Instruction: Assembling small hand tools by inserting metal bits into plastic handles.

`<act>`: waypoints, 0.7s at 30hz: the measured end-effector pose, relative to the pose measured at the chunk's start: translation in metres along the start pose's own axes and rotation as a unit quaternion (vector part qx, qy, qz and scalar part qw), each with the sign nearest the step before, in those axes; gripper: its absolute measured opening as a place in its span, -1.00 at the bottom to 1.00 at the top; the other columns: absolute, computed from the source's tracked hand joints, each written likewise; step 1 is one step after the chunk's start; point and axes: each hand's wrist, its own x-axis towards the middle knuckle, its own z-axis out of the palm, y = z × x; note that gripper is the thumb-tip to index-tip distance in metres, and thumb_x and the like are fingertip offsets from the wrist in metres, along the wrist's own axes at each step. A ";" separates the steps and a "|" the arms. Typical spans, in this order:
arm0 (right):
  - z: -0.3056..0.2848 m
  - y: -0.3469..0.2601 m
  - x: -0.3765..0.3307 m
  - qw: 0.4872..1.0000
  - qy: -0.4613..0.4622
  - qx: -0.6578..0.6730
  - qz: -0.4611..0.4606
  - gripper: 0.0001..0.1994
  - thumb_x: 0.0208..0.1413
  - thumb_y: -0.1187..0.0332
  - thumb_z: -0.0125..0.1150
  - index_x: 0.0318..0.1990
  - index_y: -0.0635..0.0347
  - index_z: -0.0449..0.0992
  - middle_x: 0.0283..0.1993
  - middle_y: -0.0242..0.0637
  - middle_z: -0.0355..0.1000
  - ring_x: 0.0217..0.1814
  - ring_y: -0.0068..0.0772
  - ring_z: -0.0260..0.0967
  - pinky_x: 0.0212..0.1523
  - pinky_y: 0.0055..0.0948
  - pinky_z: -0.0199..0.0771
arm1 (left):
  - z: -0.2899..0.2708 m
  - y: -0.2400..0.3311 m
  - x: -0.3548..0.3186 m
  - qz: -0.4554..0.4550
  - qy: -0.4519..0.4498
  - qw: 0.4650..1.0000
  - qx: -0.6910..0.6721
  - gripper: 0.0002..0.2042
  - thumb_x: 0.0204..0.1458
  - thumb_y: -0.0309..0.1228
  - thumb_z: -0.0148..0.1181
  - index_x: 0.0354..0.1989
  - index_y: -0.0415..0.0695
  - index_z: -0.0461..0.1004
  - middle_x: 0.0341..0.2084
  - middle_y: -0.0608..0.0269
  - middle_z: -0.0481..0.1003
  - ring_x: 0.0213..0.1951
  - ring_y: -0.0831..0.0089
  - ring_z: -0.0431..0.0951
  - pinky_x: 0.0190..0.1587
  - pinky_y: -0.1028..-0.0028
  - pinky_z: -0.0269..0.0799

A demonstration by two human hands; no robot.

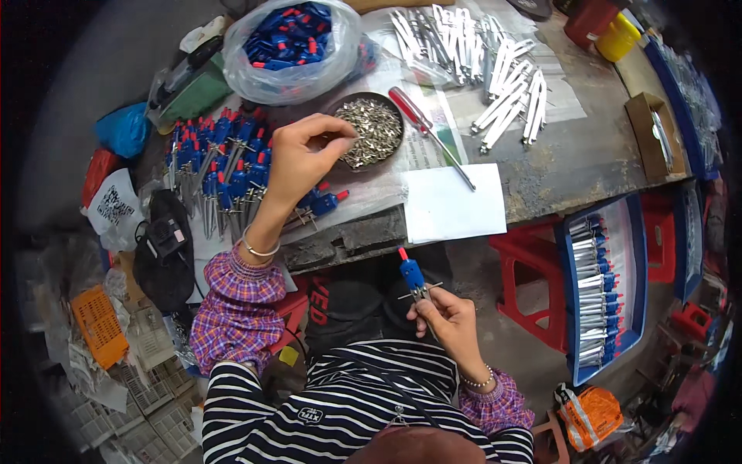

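Observation:
My left hand [308,152] is over the left side of a round dark dish [403,133] heaped with small shiny metal parts [372,127]. Its thumb and fingers are pinched together; whatever is between them is too small to make out. In front of my body, below the table edge, my right hand [450,319] grips a blue-bodied tool with a red tip [411,271]. The tool stands nearly upright, red end up, with metal legs and a thin crossbar beneath the blue part. Left of the dish lies a pile of similar blue-and-red tools [232,174].
A clear plastic bag [267,85] of blue and red parts stands behind the dish. A red-handled screwdriver [433,138] lies beside white paper [456,205]. Silver metal strips [514,97] cover the back right. A blue tray [572,309] of tools rests by a red stool [533,282].

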 end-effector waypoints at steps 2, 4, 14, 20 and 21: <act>0.000 -0.002 0.001 1.000 0.012 0.003 -0.003 -0.86 0.14 0.52 0.01 -0.23 0.44 0.44 -0.45 -0.28 0.45 -0.56 -0.69 0.29 -0.54 -0.67 0.38 | 0.002 0.004 -0.003 -0.034 -0.002 0.999 -0.011 -0.90 -0.14 -0.61 0.22 -0.40 -0.26 0.56 -0.51 0.34 0.53 -0.47 0.70 0.47 -0.44 0.69 0.33; -0.001 -0.005 0.002 1.000 0.012 0.001 -0.009 -0.83 0.14 0.52 0.01 -0.18 0.45 0.45 -0.44 -0.28 0.45 -0.56 -0.69 0.29 -0.54 -0.67 0.38 | 0.002 0.011 -0.007 -0.078 -0.014 0.997 -0.020 -0.92 -0.15 -0.59 0.22 -0.44 -0.25 0.57 -0.57 0.32 0.54 -0.49 0.70 0.48 -0.43 0.67 0.36; 0.004 -0.011 0.004 0.990 0.075 -0.092 -0.082 -0.82 0.12 0.53 0.06 -0.16 0.42 0.48 -0.49 -0.34 0.47 -0.58 -0.72 0.33 -0.55 -0.71 0.39 | 0.044 0.063 -0.080 0.074 -0.166 0.983 -0.036 -0.87 -0.34 -0.67 0.27 -0.53 -0.27 0.51 -0.55 0.17 0.48 -0.52 0.42 0.46 -0.53 0.53 0.32; 0.008 -0.009 0.001 0.975 0.097 -0.157 -0.127 -0.79 0.09 0.54 0.08 -0.13 0.42 0.48 -0.49 -0.33 0.49 -0.58 -0.72 0.36 -0.54 -0.71 0.38 | 0.052 0.064 -0.086 0.090 -0.142 0.985 -0.030 -0.86 -0.35 -0.67 0.27 -0.54 -0.27 0.50 -0.56 0.16 0.47 -0.53 0.39 0.45 -0.54 0.53 0.30; 0.008 -0.009 0.001 0.973 0.101 -0.161 -0.134 -0.79 0.08 0.54 0.08 -0.12 0.42 0.48 -0.50 -0.33 0.49 -0.58 -0.71 0.36 -0.55 -0.70 0.39 | 0.052 0.065 -0.086 0.090 -0.143 0.985 -0.030 -0.86 -0.35 -0.67 0.27 -0.54 -0.27 0.50 -0.56 0.16 0.47 -0.53 0.39 0.45 -0.54 0.53 0.30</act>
